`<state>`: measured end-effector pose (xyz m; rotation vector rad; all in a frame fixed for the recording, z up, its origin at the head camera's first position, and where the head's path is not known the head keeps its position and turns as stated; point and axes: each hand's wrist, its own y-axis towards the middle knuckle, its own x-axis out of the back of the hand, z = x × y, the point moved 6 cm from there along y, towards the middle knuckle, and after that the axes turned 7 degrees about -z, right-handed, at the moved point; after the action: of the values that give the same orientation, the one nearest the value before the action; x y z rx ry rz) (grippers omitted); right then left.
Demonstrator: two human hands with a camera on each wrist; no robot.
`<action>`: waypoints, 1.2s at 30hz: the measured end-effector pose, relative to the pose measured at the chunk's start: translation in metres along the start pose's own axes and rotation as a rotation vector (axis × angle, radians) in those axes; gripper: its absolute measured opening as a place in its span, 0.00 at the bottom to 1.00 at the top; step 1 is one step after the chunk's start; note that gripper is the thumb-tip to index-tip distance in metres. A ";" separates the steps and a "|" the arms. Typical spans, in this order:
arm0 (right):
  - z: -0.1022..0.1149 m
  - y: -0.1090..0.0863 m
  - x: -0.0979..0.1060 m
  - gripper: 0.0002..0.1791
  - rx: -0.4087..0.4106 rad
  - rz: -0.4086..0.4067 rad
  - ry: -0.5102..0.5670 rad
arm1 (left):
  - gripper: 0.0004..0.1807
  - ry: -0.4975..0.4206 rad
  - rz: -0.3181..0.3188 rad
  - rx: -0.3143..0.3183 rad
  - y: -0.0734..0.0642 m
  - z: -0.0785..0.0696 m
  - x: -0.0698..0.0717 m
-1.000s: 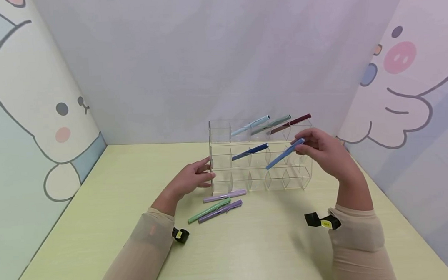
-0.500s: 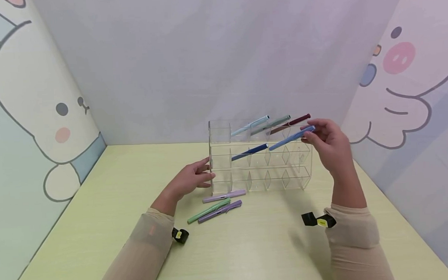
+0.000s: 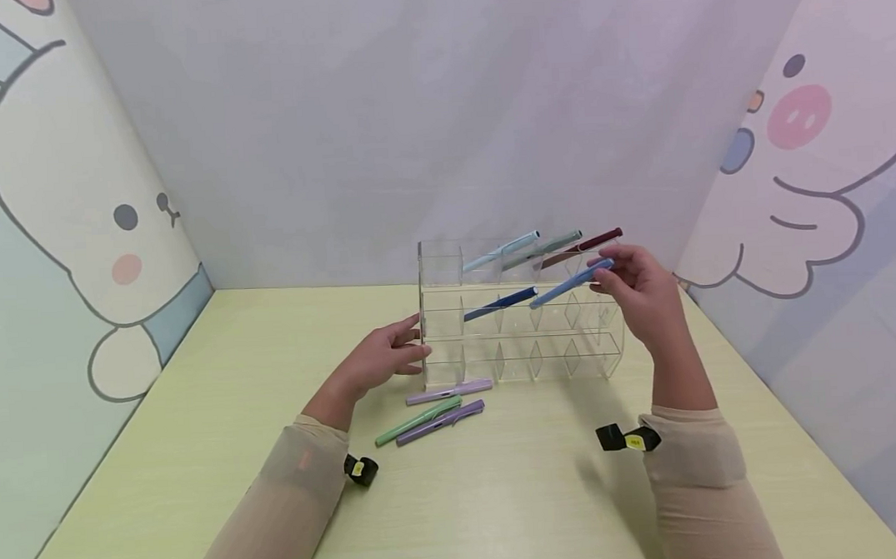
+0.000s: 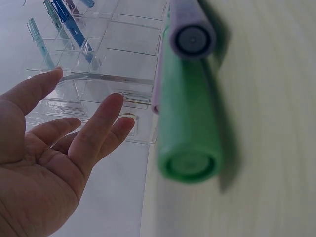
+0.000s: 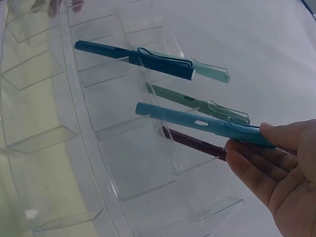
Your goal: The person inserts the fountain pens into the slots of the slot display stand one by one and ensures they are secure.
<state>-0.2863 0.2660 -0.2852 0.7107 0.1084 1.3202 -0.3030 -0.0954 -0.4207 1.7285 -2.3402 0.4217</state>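
Observation:
My right hand (image 3: 644,296) pinches a light blue pen (image 3: 572,284) by its capped end between thumb and fingers. The pen slants over the middle tier of a clear acrylic pen rack (image 3: 442,321), its lower end beside the dividers. In the right wrist view the light blue pen (image 5: 182,118) lies right of a dark blue pen (image 5: 163,65) in that tier. My left hand (image 3: 376,358) rests at the rack's left side, fingers extended. In the left wrist view, the fingers of the left hand (image 4: 64,153) spread beside the clear side panel.
The top tier holds a pale blue pen (image 3: 501,250), a grey-green pen (image 3: 543,249) and a dark red pen (image 3: 582,247). In front of the rack lie a lilac pen (image 3: 449,392), a green pen (image 3: 419,421) and a purple pen (image 3: 441,422) on the table (image 3: 502,494).
My right hand has raised the light blue pen from low over the rack's front, swung it right, then brought it slightly back left at the middle tier. The left hand stays put.

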 end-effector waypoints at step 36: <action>-0.028 -0.002 -0.035 0.17 -0.123 0.155 -0.054 | 0.42 0.016 0.007 -0.004 -0.001 -0.002 0.001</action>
<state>-0.3067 0.2459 -0.3189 0.6596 -0.0726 1.4413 -0.3019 -0.0955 -0.4186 1.7093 -2.3346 0.4299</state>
